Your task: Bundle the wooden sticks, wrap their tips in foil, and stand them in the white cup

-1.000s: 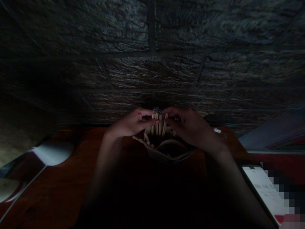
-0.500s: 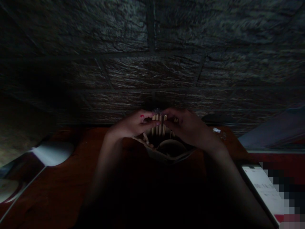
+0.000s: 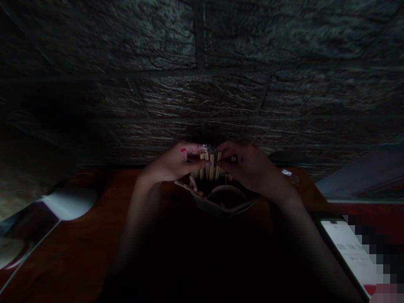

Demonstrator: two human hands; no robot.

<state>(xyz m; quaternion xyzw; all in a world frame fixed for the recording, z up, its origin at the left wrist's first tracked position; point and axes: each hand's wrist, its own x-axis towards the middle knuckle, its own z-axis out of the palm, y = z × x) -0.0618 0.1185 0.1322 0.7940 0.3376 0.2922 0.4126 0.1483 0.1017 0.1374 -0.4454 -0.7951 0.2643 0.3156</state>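
- Over the open container, both hands are near each other, thumbs toward the middle, a narrow gap between them.
- Left hand: thumb and fingers clamped on a row of pale sticks, upright or nearly so, lower ends toward the container's dark inside.
- Right hand: thumb and fingers closed on the same row from its other side; further stick ends show beside it.
- Clear, shiny wrapping is at the stick tops, between the fingertips. Whether it encloses the sticks cannot be determined.
- Container stands on the wooden table, near the stone-patterned wall. Contents poorly lit.
- Handling, in my judgement: pinch evenly from both sides, level the tops, and ease the film gently; a hard pull could fan the sticks or spill some.
- Advisable: work directly above the opening, so strays drop inside. Better light would help; the lit phone lies well apart.
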